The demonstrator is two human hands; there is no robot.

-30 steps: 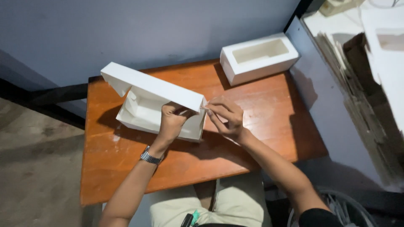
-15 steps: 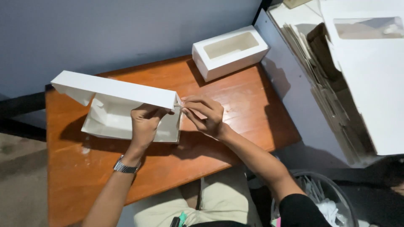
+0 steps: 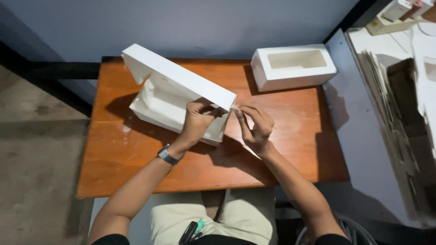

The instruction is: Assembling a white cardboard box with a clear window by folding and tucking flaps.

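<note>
A white cardboard box (image 3: 168, 97) lies open on the wooden table (image 3: 290, 136), its lid raised and tilted toward me. My left hand (image 3: 197, 120) grips the box's near right corner under the lid, a metal watch on its wrist. My right hand (image 3: 254, 124) pinches a small flap at the lid's right end with thumb and fingers. Both hands meet at that corner.
A finished white box with a window cut-out (image 3: 293, 66) stands at the table's back right. To the right, stacks of flat cardboard sheets (image 3: 395, 118) lie on a grey surface. A blue-grey wall runs behind the table; concrete floor lies to the left.
The view has shifted, so the table sits differently in frame. Both hands stay at the box's right corner, with the lid held raised throughout.
</note>
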